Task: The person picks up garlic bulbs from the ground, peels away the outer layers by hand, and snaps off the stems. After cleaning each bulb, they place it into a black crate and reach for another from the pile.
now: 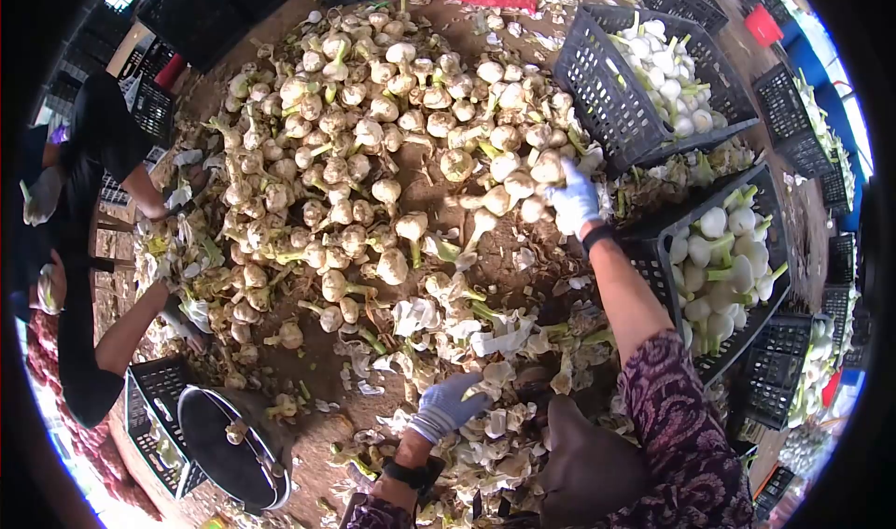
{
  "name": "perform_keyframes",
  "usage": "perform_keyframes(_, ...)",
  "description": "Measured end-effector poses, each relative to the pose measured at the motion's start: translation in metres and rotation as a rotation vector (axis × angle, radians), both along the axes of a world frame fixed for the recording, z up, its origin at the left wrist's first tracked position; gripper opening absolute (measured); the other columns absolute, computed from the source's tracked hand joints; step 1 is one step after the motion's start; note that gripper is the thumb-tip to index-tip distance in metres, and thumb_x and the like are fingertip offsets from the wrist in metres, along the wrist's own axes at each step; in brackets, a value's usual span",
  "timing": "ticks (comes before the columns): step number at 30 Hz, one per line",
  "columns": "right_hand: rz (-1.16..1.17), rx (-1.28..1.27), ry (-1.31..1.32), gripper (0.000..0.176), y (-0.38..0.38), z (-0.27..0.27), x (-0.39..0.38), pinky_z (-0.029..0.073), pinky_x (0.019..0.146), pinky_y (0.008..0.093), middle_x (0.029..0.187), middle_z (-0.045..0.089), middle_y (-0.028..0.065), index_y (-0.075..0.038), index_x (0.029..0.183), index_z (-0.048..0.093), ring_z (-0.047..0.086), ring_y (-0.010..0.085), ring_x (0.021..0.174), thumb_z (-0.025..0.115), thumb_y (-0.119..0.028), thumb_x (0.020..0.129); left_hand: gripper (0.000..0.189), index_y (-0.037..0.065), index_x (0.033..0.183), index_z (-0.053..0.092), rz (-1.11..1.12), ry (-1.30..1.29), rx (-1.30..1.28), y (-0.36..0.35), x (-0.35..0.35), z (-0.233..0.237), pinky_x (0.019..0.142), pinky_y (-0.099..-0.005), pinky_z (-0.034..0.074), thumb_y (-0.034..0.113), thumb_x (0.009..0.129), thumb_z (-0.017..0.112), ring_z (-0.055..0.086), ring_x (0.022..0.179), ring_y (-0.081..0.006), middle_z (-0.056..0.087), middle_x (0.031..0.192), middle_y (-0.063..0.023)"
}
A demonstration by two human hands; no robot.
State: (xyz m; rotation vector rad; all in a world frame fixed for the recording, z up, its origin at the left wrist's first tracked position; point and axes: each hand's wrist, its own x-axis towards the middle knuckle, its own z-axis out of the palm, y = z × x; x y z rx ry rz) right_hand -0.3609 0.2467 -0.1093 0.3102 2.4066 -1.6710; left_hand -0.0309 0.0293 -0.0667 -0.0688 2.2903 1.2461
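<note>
A wide heap of garlic bulbs, brown-skinned with short stems, covers the ground. My right hand, in a pale blue and white glove, reaches to the heap's right edge; its fingers are at a bulb, and whether they grip it is unclear. Low in the middle, my left hand, gloved alike, is beside a pale bulb above loose peels, its fingertips near the bulb. Right of my right forearm stands a black crate of white, peeled bulbs.
Another black crate of peeled bulbs is at the upper right. A black bucket stands at the lower left beside a crate. At the left, a co-worker's gloved hands work at the heap's edge. More crates line the right side.
</note>
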Motion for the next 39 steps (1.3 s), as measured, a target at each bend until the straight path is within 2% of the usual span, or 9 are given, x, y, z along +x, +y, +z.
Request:
perform_keyframes(5, 0.412, 0.436, 0.292, 0.044, -0.016, -0.013, 0.084, 0.047, 0.083, 0.0326, 0.103, 0.062, 0.0168, -0.006, 0.113, 0.056, 0.060, 0.0289, 0.095, 0.066, -0.011, 0.071, 0.044, 0.000, 0.113, 0.055, 0.363, 0.121, 0.018, -0.001, -0.038, 0.017, 0.070, -0.0342, 0.050, 0.016, 0.074, 0.068, 0.062, 0.080, -0.0249, 0.060, 0.105, -0.0177)
perform_keyframes(12, 0.903, 0.257, 0.676, 0.044, -0.054, 0.064, 0.139, 0.050, 0.072, 0.0380, 0.095, 0.063, 0.0066, -0.013, 0.107, 0.059, 0.060, 0.0288, 0.084, 0.062, -0.001, 0.065, 0.080, -0.001, 0.134, 0.032, 0.668, 0.081, 0.552, 0.005, -0.076, 0.040, 0.088, -0.0310, 0.045, 0.010, 0.068, 0.077, 0.052, 0.104, -0.0192, 0.055, 0.114, -0.0122)
perform_keyframes(14, 1.046, 0.236, 0.779, 0.047, -0.059, 0.075, 0.145, 0.050, 0.073, 0.0361, 0.100, 0.062, 0.0076, -0.010, 0.110, 0.057, 0.060, 0.0272, 0.082, 0.063, -0.002, 0.065, 0.068, -0.001, 0.125, 0.041, 0.616, 0.125, 0.523, 0.007, -0.078, 0.046, 0.085, -0.0291, 0.047, 0.010, 0.068, 0.077, 0.055, 0.097, -0.0168, 0.057, 0.109, -0.0103)
perform_keyframes(17, 0.745, -0.052, 0.740, 0.048, -0.060, 0.087, 0.143, 0.050, 0.073, 0.0326, 0.100, 0.061, 0.0082, -0.007, 0.114, 0.056, 0.060, 0.0219, 0.082, 0.066, -0.006, 0.067, 0.058, -0.003, 0.119, 0.045, 0.832, 0.107, 0.828, 0.007, -0.071, 0.044, 0.084, -0.0283, 0.048, 0.011, 0.071, 0.074, 0.056, 0.094, -0.0163, 0.058, 0.104, -0.0102)
perform_keyframes(21, 0.355, -0.503, -0.305, 0.045, -0.039, 0.096, 0.156, 0.048, 0.078, 0.0269, 0.108, 0.059, 0.0108, 0.001, 0.113, 0.055, 0.058, 0.0150, 0.085, 0.069, -0.021, 0.077, 0.071, -0.001, 0.124, 0.042, 0.946, 0.153, 0.790, 0.012, -0.061, 0.058, 0.083, -0.0292, 0.049, 0.015, 0.065, 0.079, 0.056, 0.095, -0.0186, 0.055, 0.108, -0.0114)
perform_keyframes(23, 0.501, -0.234, -0.211, 0.047, -0.043, 0.081, 0.170, 0.046, 0.084, 0.0302, 0.105, 0.060, 0.0110, 0.001, 0.111, 0.056, 0.058, 0.0193, 0.093, 0.061, -0.036, 0.083, 0.069, -0.002, 0.123, 0.042, 0.915, 0.184, 0.749, 0.018, -0.064, 0.070, 0.084, -0.0304, 0.047, 0.012, 0.066, 0.078, 0.054, 0.097, -0.0192, 0.054, 0.111, -0.0128)
perform_keyframes(29, 0.280, -0.736, -0.741, 0.025, -0.054, 0.098, 0.181, 0.048, 0.060, 0.0219, 0.083, 0.060, 0.0009, -0.002, 0.102, 0.059, 0.058, 0.0089, 0.071, 0.061, -0.020, 0.085, 0.074, 0.006, 0.124, 0.046, 0.243, 0.695, -0.327, 0.029, -0.056, 0.072, 0.082, -0.0407, 0.045, 0.012, 0.057, 0.077, 0.050, 0.096, -0.0346, 0.049, 0.109, -0.0169)
perform_keyframes(30, 0.271, -0.656, -0.613, 0.019, -0.058, 0.087, 0.187, 0.036, 0.032, 0.0223, 0.059, 0.057, -0.0003, -0.006, 0.093, 0.060, 0.047, 0.0087, 0.037, 0.062, -0.023, 0.084, 0.072, 0.009, 0.124, 0.047, 0.202, 0.804, -0.394, 0.030, -0.055, 0.067, 0.082, -0.0430, 0.044, 0.010, 0.057, 0.072, 0.047, 0.096, -0.0363, 0.046, 0.112, -0.0175)
perform_keyframes(39, 0.191, -0.786, -0.745, 0.017, -0.055, 0.090, 0.193, 0.042, 0.031, 0.0229, 0.058, 0.057, 0.0040, -0.001, 0.095, 0.061, 0.055, 0.0128, 0.041, 0.060, -0.014, 0.083, 0.058, 0.011, 0.123, 0.049, 0.111, 0.892, -0.451, 0.023, -0.053, 0.062, 0.076, -0.0418, 0.047, 0.007, 0.066, 0.059, 0.048, 0.093, -0.0350, 0.047, 0.108, -0.0162)
